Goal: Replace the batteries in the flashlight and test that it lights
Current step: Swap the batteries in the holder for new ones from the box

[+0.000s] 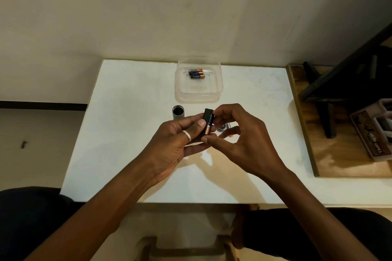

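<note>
Above the white table, my left hand [180, 140] grips a black battery holder [206, 113]. A black-and-copper battery [208, 125] lies in the holder, and my right hand [237, 135] pinches that battery at both ends with thumb and fingertips. The grey flashlight body [178, 113] stands upright and open on the table, left of my hands. A small metal flashlight cap [222, 127] lies behind my right fingers, partly hidden. Three more batteries [196, 73] lie in a clear plastic container [198, 93] at the back.
The white table [131, 133] butts against a wall at the back. A wooden surface [331, 154] at the right carries a black stand and a cluttered box [373, 133]. A small orange item [231, 135] peeks out under my right hand.
</note>
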